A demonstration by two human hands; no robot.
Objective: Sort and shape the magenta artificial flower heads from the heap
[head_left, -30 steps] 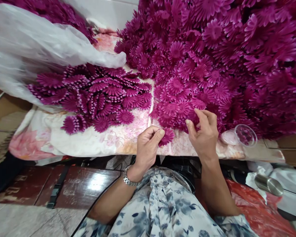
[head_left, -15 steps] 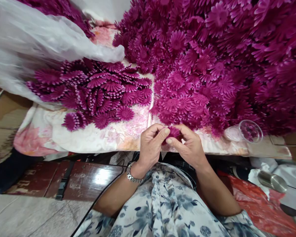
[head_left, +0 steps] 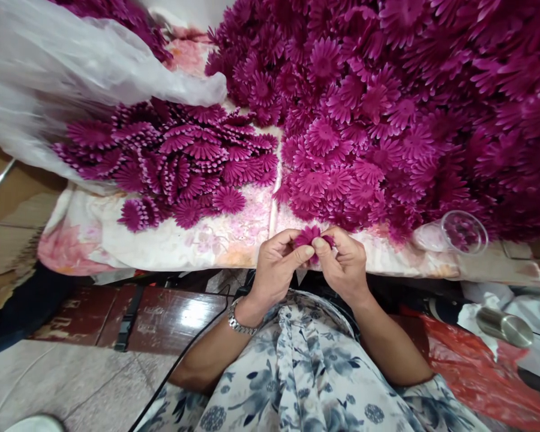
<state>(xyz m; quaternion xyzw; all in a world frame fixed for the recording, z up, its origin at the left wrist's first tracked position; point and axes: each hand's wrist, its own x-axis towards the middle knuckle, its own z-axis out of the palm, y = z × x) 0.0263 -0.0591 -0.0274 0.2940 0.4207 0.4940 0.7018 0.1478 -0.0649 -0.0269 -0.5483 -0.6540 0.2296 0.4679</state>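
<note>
Between my two hands, just over the table's front edge, is a magenta artificial flower [head_left: 308,236] with narrow petals. My left hand [head_left: 276,264] pinches it from the left, thumb laid along its lower side. From the other side my right hand [head_left: 343,258] grips it with thumb and fingers, the thumb tip near its middle. Some petals are hidden by the fingers. Beyond my hands lies a big heap of loose magenta flowers [head_left: 324,135]. To the left, stacked magenta flowers [head_left: 180,153] lie in overlapping rows on the floral cloth [head_left: 216,243].
A clear plastic cup [head_left: 463,233] lies on its side at the table's right. Clear plastic sheeting [head_left: 94,66] covers the far left. Below are a dark red bench [head_left: 171,318], a red plastic bag [head_left: 472,366] and a metal tumbler [head_left: 504,327].
My right thumb has shifted up onto the flower's middle, and more of its petals show above my fingers. The whole view has shifted slightly.
</note>
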